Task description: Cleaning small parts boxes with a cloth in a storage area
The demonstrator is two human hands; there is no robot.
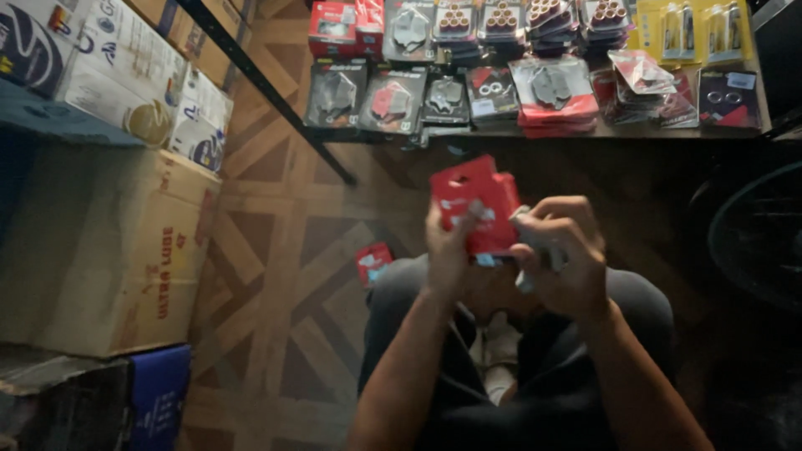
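With the left hand [447,255] clamped on the flat red cardboard packet [476,205], the right hand [561,255], closed on something pale, should work gently.

We have a single view, worn on the head, and we're looking steeply down over our own lap. The hands [510,250] sit close beneath the lens, just below mid-frame. Past them the camera faces the patterned wooden floor [276,276], then a low shelf [535,129] along the top edge. A cardboard box [109,250] fills our left side. There's no second view to overlap.
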